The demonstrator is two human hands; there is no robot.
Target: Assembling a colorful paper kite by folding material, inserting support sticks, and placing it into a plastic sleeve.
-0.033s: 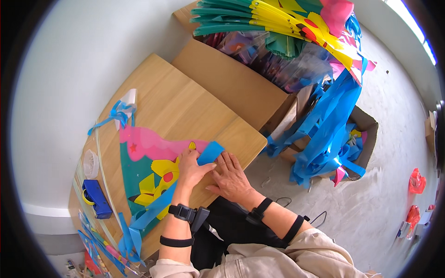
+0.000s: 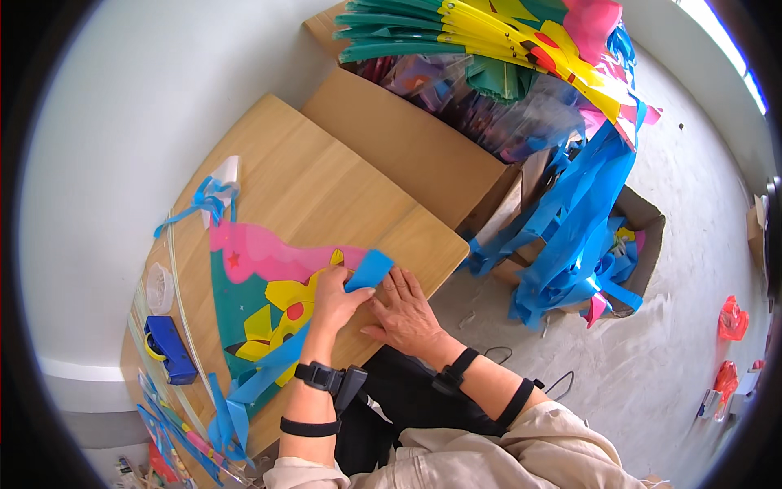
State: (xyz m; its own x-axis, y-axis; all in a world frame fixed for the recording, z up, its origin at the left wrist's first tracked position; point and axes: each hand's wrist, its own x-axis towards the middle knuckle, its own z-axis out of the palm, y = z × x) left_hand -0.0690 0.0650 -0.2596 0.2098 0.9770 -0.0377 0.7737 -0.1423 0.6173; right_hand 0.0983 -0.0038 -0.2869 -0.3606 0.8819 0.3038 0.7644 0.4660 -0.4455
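Observation:
A thin printed sheet (image 2: 269,253), pink and green with a yellow cartoon figure, lies flat on the wooden table. Along its near right edge runs a long blue strip (image 2: 281,356), whose folded end stands up between my hands. My left hand (image 2: 329,300) is closed on the strip near the sheet's right corner, its thumb toward my right hand. My right hand (image 2: 407,316) lies palm down at the table's near edge, fingers stretched out, their tips beside the strip's end. What is under both palms is hidden.
On the table's left stand a blue tape dispenser (image 2: 170,350), a clear plastic dish (image 2: 160,288) and a white spool with blue ribbon (image 2: 226,181). Beyond the table are an open carton (image 2: 399,122), a fan of printed sheets (image 2: 489,33) and a box of blue strips (image 2: 648,244).

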